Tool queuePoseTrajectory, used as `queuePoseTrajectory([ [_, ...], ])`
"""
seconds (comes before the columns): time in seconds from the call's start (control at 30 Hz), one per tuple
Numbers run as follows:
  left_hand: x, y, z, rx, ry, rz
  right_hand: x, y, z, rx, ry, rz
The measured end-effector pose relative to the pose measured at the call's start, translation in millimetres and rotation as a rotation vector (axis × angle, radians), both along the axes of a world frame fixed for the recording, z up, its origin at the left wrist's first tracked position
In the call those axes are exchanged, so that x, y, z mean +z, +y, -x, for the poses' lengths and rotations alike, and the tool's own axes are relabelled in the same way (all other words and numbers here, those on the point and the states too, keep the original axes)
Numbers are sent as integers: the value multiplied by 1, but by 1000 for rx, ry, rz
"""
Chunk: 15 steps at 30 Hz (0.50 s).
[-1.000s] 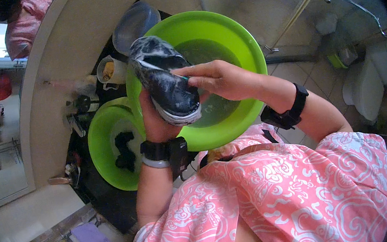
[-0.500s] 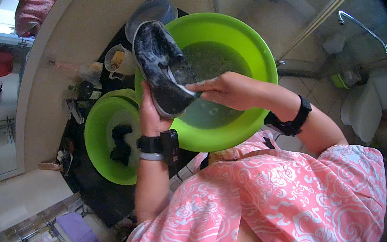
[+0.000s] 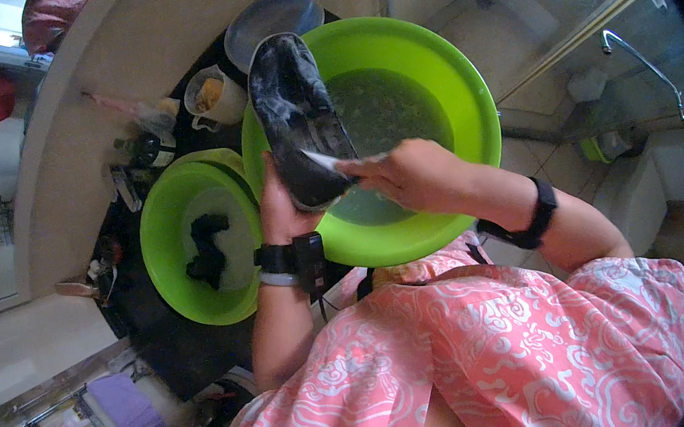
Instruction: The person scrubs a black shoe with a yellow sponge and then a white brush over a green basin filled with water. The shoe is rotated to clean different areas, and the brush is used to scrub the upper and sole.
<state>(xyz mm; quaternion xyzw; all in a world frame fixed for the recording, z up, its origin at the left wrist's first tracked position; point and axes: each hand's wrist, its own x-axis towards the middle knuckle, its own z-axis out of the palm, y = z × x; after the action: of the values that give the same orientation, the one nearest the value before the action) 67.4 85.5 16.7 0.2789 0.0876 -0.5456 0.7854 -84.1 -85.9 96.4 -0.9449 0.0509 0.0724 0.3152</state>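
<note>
A dark slip-on shoe (image 3: 296,102), streaked with white suds, is held tilted with its opening facing me. My left hand (image 3: 280,209) grips it from below at the near end, the fingers partly hidden behind it. A slim brush with a white head (image 3: 320,160) is in my right hand (image 3: 420,176), which is closed round its handle. The white head touches the near part of the shoe's opening. Beneath both hands stands a large green basin (image 3: 468,100) with cloudy water in it; the shoe is above its left rim.
A smaller green basin (image 3: 159,270) on the left holds sudsy water and a black item (image 3: 208,245). Behind it are a white mug (image 3: 230,100), a dark bottle (image 3: 151,150) and a translucent tub (image 3: 276,22). A curved metal tap (image 3: 643,56) is at the far right.
The brush has moved left, from the shoe's near right edge onto the opening, with its white head now in plain sight. The shoe shifts slightly right in the view.
</note>
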Motion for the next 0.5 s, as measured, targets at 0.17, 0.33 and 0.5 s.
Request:
queuePoseTrajectory([
  [0.17,-8,-3,-3,-159,-224,100,0,1,-9,54,110,96],
  [0.33,-9,-3,2,-55,-144,10,0,8,-39,-206,71,179],
  [0.5,-10,-4,2,-23,-198,41,10,13,-10,-3,182,-13],
])
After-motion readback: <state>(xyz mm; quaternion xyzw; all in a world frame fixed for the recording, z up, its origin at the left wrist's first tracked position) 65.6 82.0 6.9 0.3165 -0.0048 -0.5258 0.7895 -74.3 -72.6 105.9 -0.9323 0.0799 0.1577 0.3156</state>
